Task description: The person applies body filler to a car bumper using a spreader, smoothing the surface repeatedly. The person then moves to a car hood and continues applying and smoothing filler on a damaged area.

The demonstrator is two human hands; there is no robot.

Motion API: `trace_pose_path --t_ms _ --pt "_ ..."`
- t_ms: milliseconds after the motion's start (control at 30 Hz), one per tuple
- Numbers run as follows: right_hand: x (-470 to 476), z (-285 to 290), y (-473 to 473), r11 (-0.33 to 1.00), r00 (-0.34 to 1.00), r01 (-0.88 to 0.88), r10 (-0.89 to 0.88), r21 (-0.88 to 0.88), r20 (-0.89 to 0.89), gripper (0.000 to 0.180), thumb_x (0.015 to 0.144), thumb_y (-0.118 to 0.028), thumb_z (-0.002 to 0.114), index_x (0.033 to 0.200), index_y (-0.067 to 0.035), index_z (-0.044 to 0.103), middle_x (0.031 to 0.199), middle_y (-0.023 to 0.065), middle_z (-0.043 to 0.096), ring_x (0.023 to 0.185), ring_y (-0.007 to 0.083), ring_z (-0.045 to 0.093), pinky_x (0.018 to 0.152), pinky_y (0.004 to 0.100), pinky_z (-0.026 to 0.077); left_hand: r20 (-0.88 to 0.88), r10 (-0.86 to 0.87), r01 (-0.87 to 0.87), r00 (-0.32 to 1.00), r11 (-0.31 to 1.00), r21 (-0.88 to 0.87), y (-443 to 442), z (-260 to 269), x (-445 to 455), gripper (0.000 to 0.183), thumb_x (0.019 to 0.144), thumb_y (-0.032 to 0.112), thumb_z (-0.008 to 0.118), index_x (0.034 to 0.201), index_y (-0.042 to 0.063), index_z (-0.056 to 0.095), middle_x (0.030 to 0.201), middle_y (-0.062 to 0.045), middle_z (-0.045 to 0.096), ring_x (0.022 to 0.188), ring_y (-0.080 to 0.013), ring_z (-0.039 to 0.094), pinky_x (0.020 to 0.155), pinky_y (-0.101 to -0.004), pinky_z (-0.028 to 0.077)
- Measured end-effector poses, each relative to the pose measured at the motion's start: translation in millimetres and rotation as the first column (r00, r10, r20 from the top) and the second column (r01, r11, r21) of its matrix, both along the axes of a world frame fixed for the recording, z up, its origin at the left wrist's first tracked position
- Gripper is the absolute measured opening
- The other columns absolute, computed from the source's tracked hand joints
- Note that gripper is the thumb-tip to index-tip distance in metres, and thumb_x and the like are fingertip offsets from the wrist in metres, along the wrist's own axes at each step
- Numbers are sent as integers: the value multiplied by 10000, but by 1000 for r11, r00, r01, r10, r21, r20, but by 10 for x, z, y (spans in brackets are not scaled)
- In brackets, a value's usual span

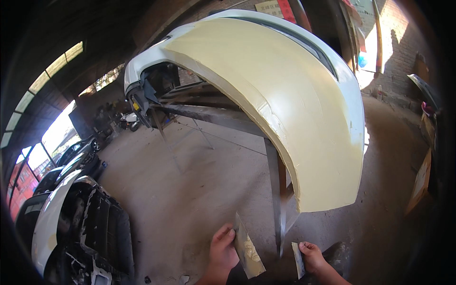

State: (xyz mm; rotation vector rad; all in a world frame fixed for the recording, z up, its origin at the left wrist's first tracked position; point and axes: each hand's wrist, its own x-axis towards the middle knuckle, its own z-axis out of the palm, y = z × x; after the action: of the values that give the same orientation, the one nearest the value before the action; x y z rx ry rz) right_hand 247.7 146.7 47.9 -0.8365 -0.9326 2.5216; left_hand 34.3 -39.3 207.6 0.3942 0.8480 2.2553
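Observation:
My left hand (223, 248) grips a thin flat mixing board (245, 245) by its edge. A lump of pale yellow body filler (251, 250) sits on the lower half of the board. A filler spreader (298, 259), coated along one edge with the same paste, is pinched in my right hand (312, 257). Both hands are low in the view, apart from each other and below the work. Ahead rises a white car body section (351, 92), a rear quarter panel by its wheel-arch shape. Smoothed yellow filler (302, 82) covers most of it, with ridges and rough patches along the arch edge.
A dark metal stand (272, 167) with beams carries the panel over a concrete floor (171, 185). Several cut car body sections (58, 210) line the left side. A cardboard piece (420, 178) leans at right, near a brick wall (399, 46). A motorcycle (131, 119) stands far back.

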Motion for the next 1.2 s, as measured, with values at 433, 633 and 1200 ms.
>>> trace_pose_path --t_ms 433,633,1200 --pt "-1010 1623 -1094 870 873 -488 487 -67 -42 286 1031 -271 559 1198 -54 639 1052 78 696 949 214 660 845 368 539 -14 152 -153 988 984 -94 -621 1075 -556 171 958 78 571 1082 -37 590 934 -138 702 806 -231 709 710 -363 593" --pt "-921 3537 -1020 903 902 -426 429 -52 59 308 1031 -255 566 1216 -10 598 1075 91 682 1006 189 652 873 336 527 84 32 -30 996 999 -24 -762 2588 -708 219 955 53 608 1154 -40 606 1048 -105 692 950 -191 668 879 -332 521" --pt "-1529 7460 -1264 819 786 -508 567 268 -245 622 974 -267 676 1467 -30 379 791 -24 615 670 20 483 633 187 360 -32 15 -21 999 981 -194 -1410 5911 -446 218 971 63 640 1168 -22 603 881 8 633 799 -53 531 735 -226 406"
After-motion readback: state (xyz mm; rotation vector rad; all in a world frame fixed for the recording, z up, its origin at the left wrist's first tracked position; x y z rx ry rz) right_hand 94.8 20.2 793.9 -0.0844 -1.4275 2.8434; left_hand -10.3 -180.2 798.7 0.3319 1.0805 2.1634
